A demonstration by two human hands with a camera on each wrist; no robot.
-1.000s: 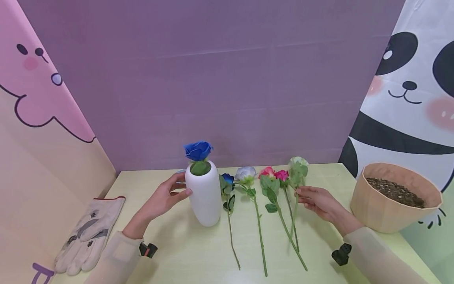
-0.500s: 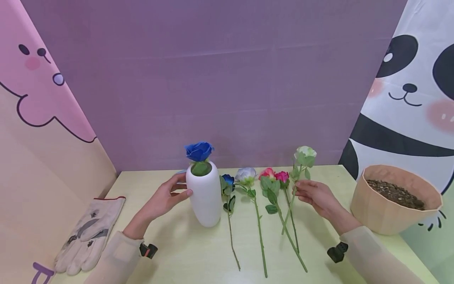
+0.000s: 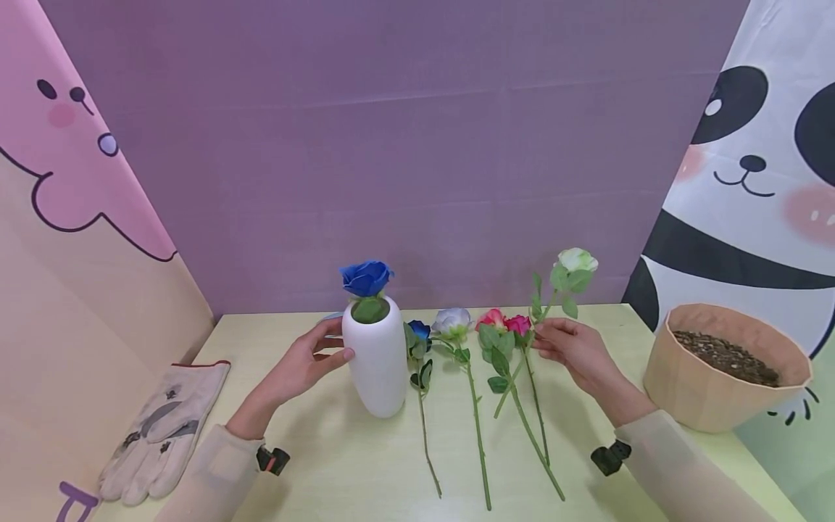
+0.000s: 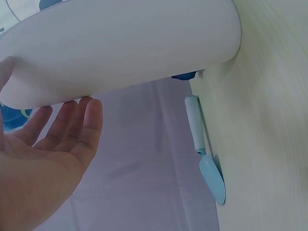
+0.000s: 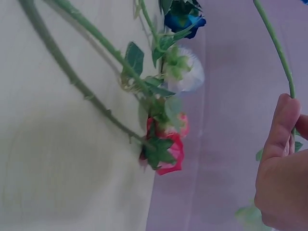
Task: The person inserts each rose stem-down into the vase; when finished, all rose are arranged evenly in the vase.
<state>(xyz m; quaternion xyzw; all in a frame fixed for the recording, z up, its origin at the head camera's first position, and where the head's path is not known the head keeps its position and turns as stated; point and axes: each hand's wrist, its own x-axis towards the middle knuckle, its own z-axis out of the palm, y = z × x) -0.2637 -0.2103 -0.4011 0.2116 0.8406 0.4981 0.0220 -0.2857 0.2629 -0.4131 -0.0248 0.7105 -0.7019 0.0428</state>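
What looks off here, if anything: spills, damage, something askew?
Nothing stands out as wrong. The soil sits inside its pot; I see none on the table. The vase shows no visible damage. At most, the coral rose and pink rose lie converging toward their lower ends, slightly untidy.

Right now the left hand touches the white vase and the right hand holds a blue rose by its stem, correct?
Not quite: the rose in the right hand is whitish green, not blue, as the head view shows. The rest holds.
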